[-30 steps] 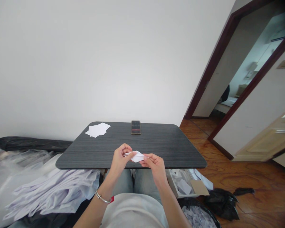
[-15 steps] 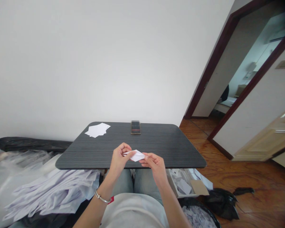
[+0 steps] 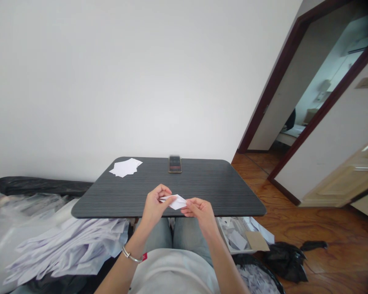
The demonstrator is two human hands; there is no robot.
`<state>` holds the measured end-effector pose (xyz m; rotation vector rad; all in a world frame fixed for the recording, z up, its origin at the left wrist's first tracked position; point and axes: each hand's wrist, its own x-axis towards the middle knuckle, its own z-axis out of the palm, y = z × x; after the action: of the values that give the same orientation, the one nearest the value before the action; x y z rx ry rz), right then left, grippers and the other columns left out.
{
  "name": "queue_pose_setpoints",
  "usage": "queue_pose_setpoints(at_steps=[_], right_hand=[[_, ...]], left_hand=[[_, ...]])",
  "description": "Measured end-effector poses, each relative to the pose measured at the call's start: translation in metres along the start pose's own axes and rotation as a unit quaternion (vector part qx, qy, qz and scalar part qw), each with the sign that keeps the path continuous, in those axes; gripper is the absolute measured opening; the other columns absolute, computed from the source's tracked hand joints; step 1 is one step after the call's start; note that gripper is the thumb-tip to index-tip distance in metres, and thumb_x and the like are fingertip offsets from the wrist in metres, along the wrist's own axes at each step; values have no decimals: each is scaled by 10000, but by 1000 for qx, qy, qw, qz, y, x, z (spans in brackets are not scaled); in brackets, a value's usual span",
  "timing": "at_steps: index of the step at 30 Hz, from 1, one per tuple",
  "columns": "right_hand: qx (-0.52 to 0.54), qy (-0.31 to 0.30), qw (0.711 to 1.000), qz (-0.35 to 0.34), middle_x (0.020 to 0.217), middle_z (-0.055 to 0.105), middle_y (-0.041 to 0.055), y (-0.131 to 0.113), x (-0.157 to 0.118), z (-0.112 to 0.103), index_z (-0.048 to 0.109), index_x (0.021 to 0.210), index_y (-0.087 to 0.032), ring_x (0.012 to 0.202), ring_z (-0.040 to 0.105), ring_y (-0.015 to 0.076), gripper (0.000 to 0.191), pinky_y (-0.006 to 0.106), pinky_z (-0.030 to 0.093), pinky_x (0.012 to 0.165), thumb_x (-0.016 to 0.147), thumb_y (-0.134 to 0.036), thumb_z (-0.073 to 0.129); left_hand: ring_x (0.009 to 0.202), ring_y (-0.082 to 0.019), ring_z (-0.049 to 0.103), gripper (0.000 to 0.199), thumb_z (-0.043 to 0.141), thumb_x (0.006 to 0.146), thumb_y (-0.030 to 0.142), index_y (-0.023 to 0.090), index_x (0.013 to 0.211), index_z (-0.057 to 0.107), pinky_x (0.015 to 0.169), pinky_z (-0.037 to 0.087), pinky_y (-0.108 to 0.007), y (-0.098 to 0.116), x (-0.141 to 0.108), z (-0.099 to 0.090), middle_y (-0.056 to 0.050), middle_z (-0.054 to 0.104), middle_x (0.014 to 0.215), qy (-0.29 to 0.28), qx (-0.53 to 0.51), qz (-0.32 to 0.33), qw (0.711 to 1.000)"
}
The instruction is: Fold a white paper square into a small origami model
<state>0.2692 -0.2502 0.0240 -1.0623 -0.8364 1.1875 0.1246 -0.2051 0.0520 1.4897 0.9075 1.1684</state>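
Observation:
A small folded white paper is held between my two hands, above the near edge of the dark table. My left hand pinches its left side, with the thumb on top. The fingers of my right hand close on its right tip. At the table's far left corner lies a loose stack of white paper pieces. A phone lies at the middle of the far edge.
White cloth-like sheets are heaped low on the left beside plastic wrapping. Right of my legs stand an open box of papers and a black bag of paper pieces. Another black bag lies on the wooden floor.
The folded paper has shifted very slightly and tilted a little in my fingers. Both hands keep hold of it, nearly in the same place.

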Motion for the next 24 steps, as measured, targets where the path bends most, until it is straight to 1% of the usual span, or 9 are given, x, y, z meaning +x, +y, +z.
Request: queue_pose_setpoints(at_steps=[5, 10, 13, 20, 24], right_hand=[[0, -12, 1000, -6, 568, 684, 56, 1, 0, -1, 660, 682, -124, 510, 645, 152, 310, 209, 512, 471, 579, -413, 703], [-10, -18, 1000, -12, 570, 683, 58, 2, 0, -2, 665, 688, -123, 513, 646, 159, 310, 222, 517, 473, 600, -420, 687], [-13, -22, 1000, -18, 578, 686, 63, 2, 0, -2, 668, 684, -121, 510, 644, 150, 310, 206, 512, 472, 608, -420, 683], [32, -24, 999, -17, 621, 696, 86, 0, 0, -3, 671, 755, -114, 542, 653, 147, 357, 189, 509, 487, 690, -457, 598], [8, -15, 1000, -22, 609, 692, 71, 1, 0, -1, 662, 722, -120, 502, 637, 142, 312, 193, 499, 455, 630, -418, 665]], left_hand=[[461, -85, 521, 231, 672, 620, 254, 151, 697, 481, 457, 385, -175, 0, 0, -1, 47, 563, 530, -4, -8, -8, 1000], [449, -91, 524, 247, 688, 595, 262, 154, 691, 488, 454, 389, -183, 1, 1, -1, 53, 556, 509, -5, -29, -16, 999], [448, -88, 523, 246, 688, 594, 258, 153, 696, 490, 455, 389, -183, -1, 1, -1, 55, 556, 508, -6, -34, -17, 999], [463, -90, 532, 243, 681, 601, 261, 151, 699, 487, 459, 390, -181, 0, 2, -4, 51, 561, 526, 12, -25, -21, 999], [456, -91, 526, 248, 681, 602, 270, 152, 695, 484, 459, 380, -182, 1, 2, -4, 49, 562, 520, 10, -16, -17, 1000]])
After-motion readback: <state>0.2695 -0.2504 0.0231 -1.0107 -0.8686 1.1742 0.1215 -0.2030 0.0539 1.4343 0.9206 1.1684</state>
